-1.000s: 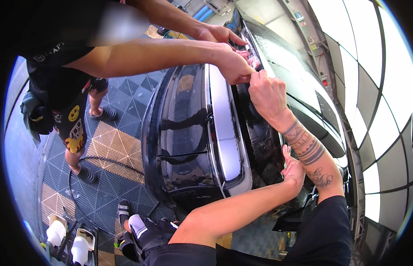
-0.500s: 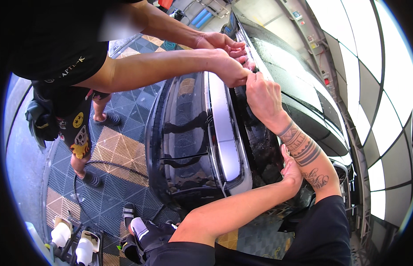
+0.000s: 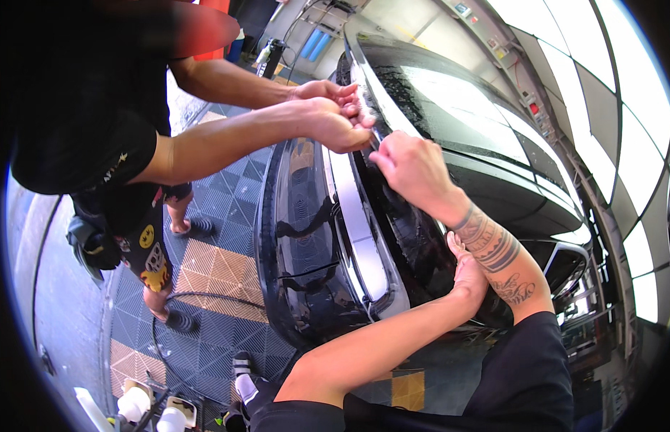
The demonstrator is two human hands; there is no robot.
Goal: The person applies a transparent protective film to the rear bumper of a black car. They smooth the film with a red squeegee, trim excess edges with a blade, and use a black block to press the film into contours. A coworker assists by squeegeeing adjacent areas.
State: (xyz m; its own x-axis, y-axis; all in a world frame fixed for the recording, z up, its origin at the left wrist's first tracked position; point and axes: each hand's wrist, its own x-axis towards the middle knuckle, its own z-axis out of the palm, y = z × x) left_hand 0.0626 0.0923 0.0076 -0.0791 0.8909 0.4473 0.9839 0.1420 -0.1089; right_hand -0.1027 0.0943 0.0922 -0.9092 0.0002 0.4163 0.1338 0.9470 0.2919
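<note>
My right hand (image 3: 414,169), below the tattooed forearm, has its fingers curled at the pale, wet edge of a glossy black car's raised panel (image 3: 378,86); what lies in its fingertips is hidden. My left hand (image 3: 466,270) lies lower along that dark edge, under my right forearm, with fingers stretched out and partly hidden. Just beyond my right hand, a co-worker's two hands (image 3: 335,122) work close together on clear, wrinkled material along the edge. The black lower body panel (image 3: 306,237) with a bright trim strip (image 3: 349,183) sits to the left of my hands.
The co-worker (image 3: 83,122), in dark clothes, stands at the left on grey and tan floor tiles (image 3: 213,270). A hose (image 3: 205,295) crosses the floor. White bottles (image 3: 133,403) on a stand are at the lower left. Lit wall panels (image 3: 623,180) curve along the right.
My right hand has shifted left and a little down, apart from the co-worker's fingers. The co-worker's hands moved left and down in the picture, and the view has shifted slightly.
</note>
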